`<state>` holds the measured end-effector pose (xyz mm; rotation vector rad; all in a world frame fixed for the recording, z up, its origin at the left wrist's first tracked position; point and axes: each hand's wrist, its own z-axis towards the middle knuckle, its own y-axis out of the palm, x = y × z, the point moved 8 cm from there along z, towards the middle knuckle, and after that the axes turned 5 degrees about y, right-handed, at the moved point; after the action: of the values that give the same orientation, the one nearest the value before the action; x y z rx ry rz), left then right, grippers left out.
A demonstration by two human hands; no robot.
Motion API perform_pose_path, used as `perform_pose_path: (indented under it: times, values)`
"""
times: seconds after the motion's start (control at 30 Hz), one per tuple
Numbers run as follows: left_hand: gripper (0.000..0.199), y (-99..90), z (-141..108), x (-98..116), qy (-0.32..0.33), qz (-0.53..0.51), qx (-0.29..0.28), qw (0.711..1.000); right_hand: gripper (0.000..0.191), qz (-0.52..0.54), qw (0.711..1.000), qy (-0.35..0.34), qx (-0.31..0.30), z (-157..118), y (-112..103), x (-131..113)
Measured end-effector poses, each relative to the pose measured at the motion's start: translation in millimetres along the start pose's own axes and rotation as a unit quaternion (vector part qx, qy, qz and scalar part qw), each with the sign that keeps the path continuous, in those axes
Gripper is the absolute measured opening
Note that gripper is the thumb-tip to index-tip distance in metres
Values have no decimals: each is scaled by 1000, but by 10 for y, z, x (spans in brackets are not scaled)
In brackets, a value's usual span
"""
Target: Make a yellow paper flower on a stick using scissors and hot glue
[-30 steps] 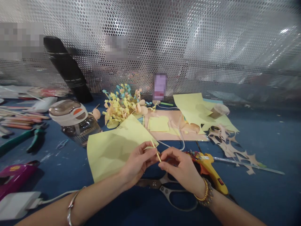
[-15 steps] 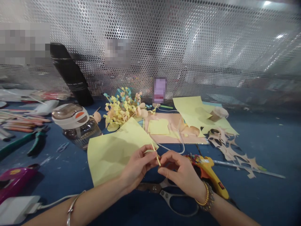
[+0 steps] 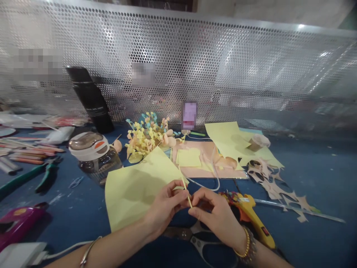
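Fingers of the left hand (image 3: 164, 208) pinch nearly closed on the strip (image 3: 183, 178); the right hand (image 3: 216, 214), curled nearly shut, meets its lower end, grip unclear! It slants down rightward between them, scissors (image 3: 183, 233) nearer the body, paper (image 3: 131, 190) left, glue gun (image 3: 260, 225) right.

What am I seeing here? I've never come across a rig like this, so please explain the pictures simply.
There is no robot, just a person's two bare hands. The view comes from a camera worn on the head, looking forward and down. The left hand pinches a thin yellow strip; the fingertips of the right hand are at its lower end. On the blue table are scissors, a glue gun, a large yellow sheet, pliers, a lidded jar and little flowers. Behind stands a perforated metal screen.
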<state>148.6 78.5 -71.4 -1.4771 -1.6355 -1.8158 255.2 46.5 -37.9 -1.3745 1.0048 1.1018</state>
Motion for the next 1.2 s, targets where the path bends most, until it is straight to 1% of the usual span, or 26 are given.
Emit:
perform_pose_path:
  times: [0.33, 0.5, 0.7, 0.97, 1.2]
  values:
    - [25, 31, 0, 17, 5, 6, -3, 1000, 15, -30, 999, -13, 4, 2, -7, -2]
    - [25, 20, 4, 5, 8, 8, -1, 1000, 15, -27, 1000, -12, 2, -4, -6, 16]
    - [26, 22, 4, 8, 4, -1, 7, 1000, 17, -25, 1000, -11, -14, -8, 9, -1]
    - [25, 54, -4, 1, 6, -2, -10, 1000, 17, -26, 999, -20, -6, -17, -9, 21]
    - [27, 43, -9, -11, 3, 1, 0, 1000, 19, -21, 999, -23, -19, -13, 5, 35]
